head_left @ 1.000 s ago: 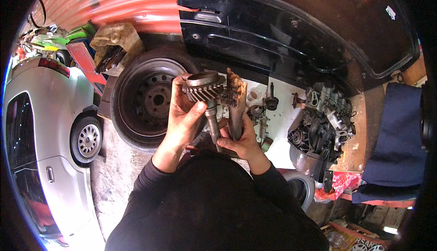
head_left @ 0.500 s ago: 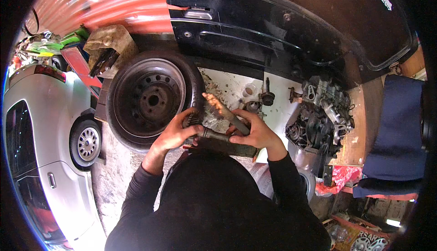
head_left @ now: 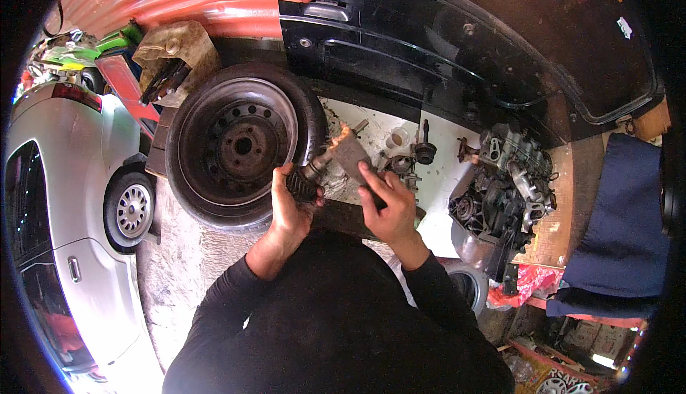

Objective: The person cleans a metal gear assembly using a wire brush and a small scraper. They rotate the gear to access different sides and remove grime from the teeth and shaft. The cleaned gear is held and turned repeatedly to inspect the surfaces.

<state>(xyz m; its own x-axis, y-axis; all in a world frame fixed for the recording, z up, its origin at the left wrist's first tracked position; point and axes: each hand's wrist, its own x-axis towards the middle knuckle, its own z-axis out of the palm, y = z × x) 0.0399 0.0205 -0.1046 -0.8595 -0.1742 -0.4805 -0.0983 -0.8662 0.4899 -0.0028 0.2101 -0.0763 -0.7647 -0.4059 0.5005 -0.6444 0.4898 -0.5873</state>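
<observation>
My left hand (head_left: 289, 208) is wrapped round the toothed end of a dark metal gear shaft (head_left: 303, 185). The shaft slants away to the upper right, and its thin tip shows beyond the other piece. In my right hand (head_left: 393, 212) is a flat grey strip (head_left: 351, 157) with a ragged orange end, pinched between thumb and fingers. I cannot make out exactly what kind of strip it is. It lies across or close beside the shaft; whether they touch is unclear.
A tyre on a steel wheel (head_left: 244, 144) lies at the left of the bench. Beyond my hands are a clear plastic cup (head_left: 397, 138) and an upright geared shaft (head_left: 426, 150). An engine block (head_left: 500, 187) stands at right, near dark blue cloth (head_left: 614, 215). A silver car (head_left: 86, 180) is at far left.
The gear shaft has swung from lying sideways to pointing away from me. My right hand has let go of its end, and the strip has turned its broad face into view.
</observation>
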